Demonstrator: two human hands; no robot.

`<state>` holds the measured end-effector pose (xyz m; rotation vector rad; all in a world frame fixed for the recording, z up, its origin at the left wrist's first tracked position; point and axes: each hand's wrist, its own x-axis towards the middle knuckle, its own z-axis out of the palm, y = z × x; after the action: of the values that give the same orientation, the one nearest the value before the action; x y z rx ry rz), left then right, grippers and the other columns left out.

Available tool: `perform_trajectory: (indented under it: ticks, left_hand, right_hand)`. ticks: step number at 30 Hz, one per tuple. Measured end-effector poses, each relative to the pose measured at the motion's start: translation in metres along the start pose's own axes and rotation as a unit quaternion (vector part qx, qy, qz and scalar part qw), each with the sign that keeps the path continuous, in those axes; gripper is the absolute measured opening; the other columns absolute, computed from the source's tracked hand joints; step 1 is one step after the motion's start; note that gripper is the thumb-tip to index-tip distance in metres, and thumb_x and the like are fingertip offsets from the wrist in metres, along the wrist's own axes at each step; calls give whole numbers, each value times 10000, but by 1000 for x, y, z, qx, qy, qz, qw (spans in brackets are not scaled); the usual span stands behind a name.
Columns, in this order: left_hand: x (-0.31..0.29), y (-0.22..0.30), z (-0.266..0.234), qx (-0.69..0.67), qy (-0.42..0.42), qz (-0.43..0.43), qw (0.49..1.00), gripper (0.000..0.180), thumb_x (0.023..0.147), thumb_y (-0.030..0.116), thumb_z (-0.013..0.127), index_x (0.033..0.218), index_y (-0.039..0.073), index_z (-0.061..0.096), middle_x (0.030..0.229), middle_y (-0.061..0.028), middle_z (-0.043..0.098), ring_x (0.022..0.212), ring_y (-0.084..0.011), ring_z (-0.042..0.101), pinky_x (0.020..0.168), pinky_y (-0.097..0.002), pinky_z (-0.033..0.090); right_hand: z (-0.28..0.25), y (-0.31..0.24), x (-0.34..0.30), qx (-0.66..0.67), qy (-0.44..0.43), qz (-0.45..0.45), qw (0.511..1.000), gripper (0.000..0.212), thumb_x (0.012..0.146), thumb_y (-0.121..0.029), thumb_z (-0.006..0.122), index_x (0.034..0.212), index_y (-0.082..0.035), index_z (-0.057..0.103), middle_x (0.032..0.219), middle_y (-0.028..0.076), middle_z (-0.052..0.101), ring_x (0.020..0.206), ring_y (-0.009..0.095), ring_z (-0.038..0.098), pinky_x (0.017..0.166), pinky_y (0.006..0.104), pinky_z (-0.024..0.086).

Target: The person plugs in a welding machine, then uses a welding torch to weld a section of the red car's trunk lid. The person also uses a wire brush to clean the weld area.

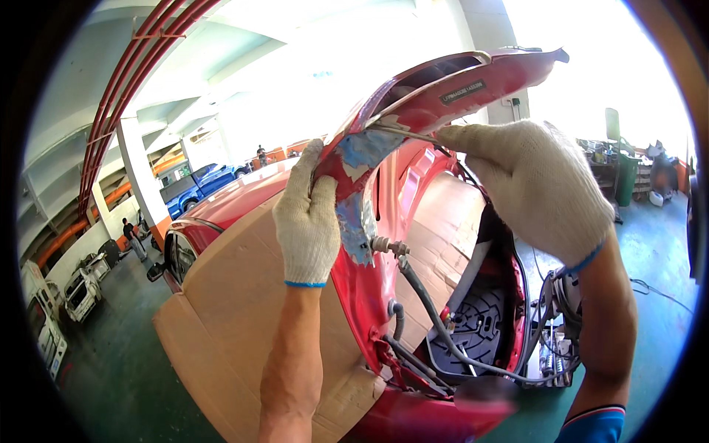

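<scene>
Holding a thin rod [417, 135] in your right hand [532, 184]; gloved fingers closed round its right end, its other end reaching to the upper part of the panel [360, 166]; your left hand [306, 218], gloved too, at the left edge of the panel, index finger and thumb raised against it; whether they pinch the edge or only rest there, you cannot tell from this view. The panel itself: red, with blue and grey bare patches, standing between your two hands; both cuffs blue-edged.

Above and right of the panel, the raised lid [509, 74], red, with a dark label; on the panel's lower right side, a metal fitting [399, 249], with a grey cable [423, 288] running down from it; farther right and below the panel, a black liner [473, 332] inside the car's open rear.

Left of the panel, cardboard [236, 295] over the car's side, your left forearm in front of it; right of the panel, a second sheet [443, 221] behind the cable; well left, beyond the roof [240, 196], a blue pickup [203, 184] and a person [135, 240] standing; well right, a green bin [627, 179].
</scene>
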<state>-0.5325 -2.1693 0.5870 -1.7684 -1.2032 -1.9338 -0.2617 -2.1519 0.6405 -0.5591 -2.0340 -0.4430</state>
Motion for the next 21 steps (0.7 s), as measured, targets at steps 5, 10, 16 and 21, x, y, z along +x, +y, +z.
perform_trajectory:
  ticks: [5, 10, 16, 21]
  left_hand:
    - [4, -8, 2, -20, -3, 2, 1000, 465, 981, 8, 545, 1442, -54, 530, 1401, -152, 617, 1254, -190, 593, 1092, -316, 446]
    - [3, -8, 2, -17, 7, 17, 1000, 471, 983, 9, 552, 1449, -53, 522, 1379, -138, 625, 1224, -177, 599, 1079, -310, 452]
    - [-10, -13, 3, 9, 29, 4, 1000, 454, 977, 33, 604, 1422, -35, 545, 1355, -133, 640, 1199, -180, 616, 1054, -316, 470]
    - [-21, -7, 7, 35, -17, -34, 999, 396, 932, 66, 691, 1313, -10, 611, 1160, -129, 722, 1031, -199, 688, 939, -352, 535]
  right_hand:
    - [1, 26, 3, 336, -162, 236, 897, 369, 936, -141, 606, 1273, -42, 716, 939, 76, 731, 738, 121, 639, 689, 289, 540]
    - [2, 19, -28, 289, -307, -6, 907, 337, 914, -100, 649, 1226, 2, 726, 1018, 205, 769, 866, 247, 763, 839, 351, 593]
    - [23, 32, -123, 370, -243, 150, 884, 341, 897, -99, 661, 1216, 1, 725, 942, 202, 762, 821, 246, 760, 801, 342, 589]
    - [64, 22, -203, 497, -172, 339, 780, 358, 950, -26, 618, 1300, 28, 673, 839, 47, 691, 725, 79, 609, 707, 253, 533]
